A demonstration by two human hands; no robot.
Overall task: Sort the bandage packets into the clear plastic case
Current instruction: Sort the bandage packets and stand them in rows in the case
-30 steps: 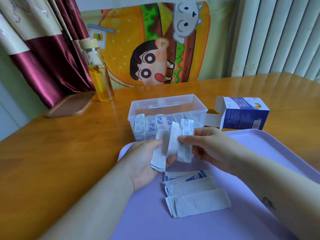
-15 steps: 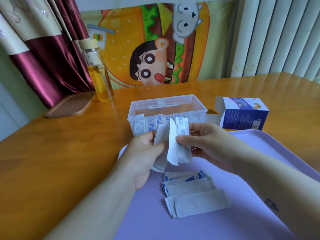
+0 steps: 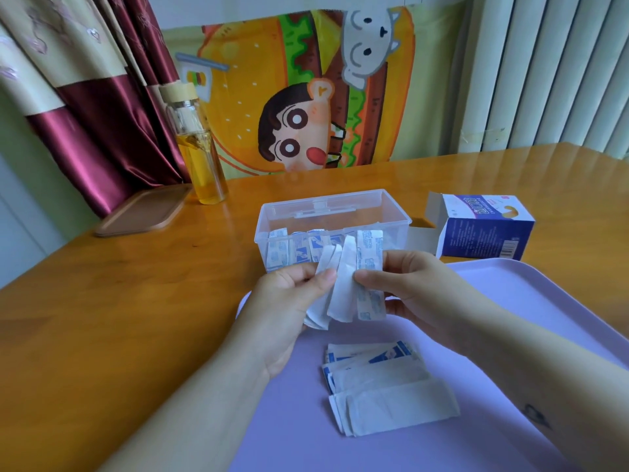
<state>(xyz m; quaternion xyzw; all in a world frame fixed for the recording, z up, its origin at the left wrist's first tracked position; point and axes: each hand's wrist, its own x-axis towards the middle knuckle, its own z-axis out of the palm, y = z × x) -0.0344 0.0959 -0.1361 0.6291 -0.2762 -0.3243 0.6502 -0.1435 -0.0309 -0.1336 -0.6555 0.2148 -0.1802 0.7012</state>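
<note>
The clear plastic case (image 3: 332, 207) stands open on the table, with several bandage packets (image 3: 294, 250) upright along its near wall. Just in front of it, above the tray, my left hand (image 3: 289, 298) pinches a few white packets (image 3: 323, 287) that fan downward. My right hand (image 3: 408, 287) pinches a white packet (image 3: 343, 284) and a blue-printed packet (image 3: 369, 267) between thumb and fingers. A loose pile of packets (image 3: 384, 390) lies on the lilac tray (image 3: 531, 301) below both hands.
An opened blue and white bandage box (image 3: 483, 229) lies right of the case. A glass bottle of yellow liquid (image 3: 199, 151) and a brown lid (image 3: 143, 211) stand at the back left. The wooden table (image 3: 102, 318) runs left of the tray.
Both hands have risen a little toward the case with their packets. The right hand's packets now stand more upright and apart from the left hand's fan.
</note>
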